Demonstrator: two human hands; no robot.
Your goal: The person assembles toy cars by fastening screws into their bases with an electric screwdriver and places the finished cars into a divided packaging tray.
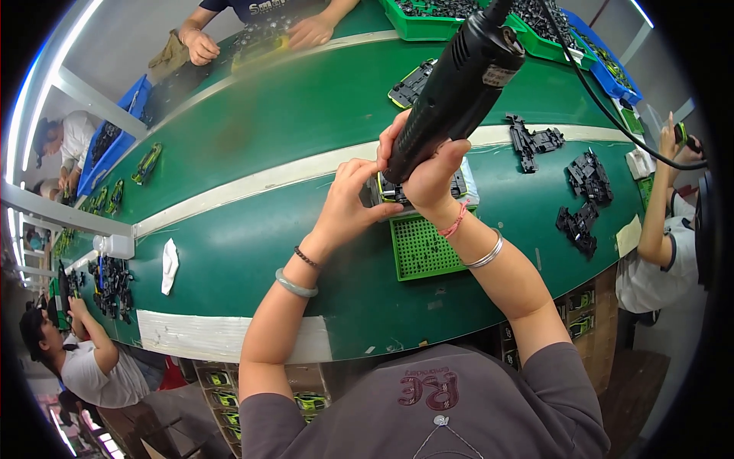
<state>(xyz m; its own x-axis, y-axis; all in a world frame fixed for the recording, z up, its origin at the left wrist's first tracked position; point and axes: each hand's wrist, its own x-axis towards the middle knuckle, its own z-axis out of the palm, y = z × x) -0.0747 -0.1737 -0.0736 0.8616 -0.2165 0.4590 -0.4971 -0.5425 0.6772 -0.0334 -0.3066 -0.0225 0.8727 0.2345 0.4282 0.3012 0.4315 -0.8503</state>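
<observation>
Just beyond green perforated tray [427, 258], steadying black part [390, 193] with left hand [348, 197], thumb and fingers spread; can't tell if actually gripping. Holding black power driver [456, 96] wrapped in right hand [434, 177]. Could skid if tilted, scuffing part or nicking left fingers. Farther right, could snag on black cable [683, 166].

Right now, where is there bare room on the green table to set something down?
Broadest nearby: the table between the white cloth and the left hand. Another patch lies between the green basket and the black parts at right. Crowded: beneath the right hand and black tool.
</observation>
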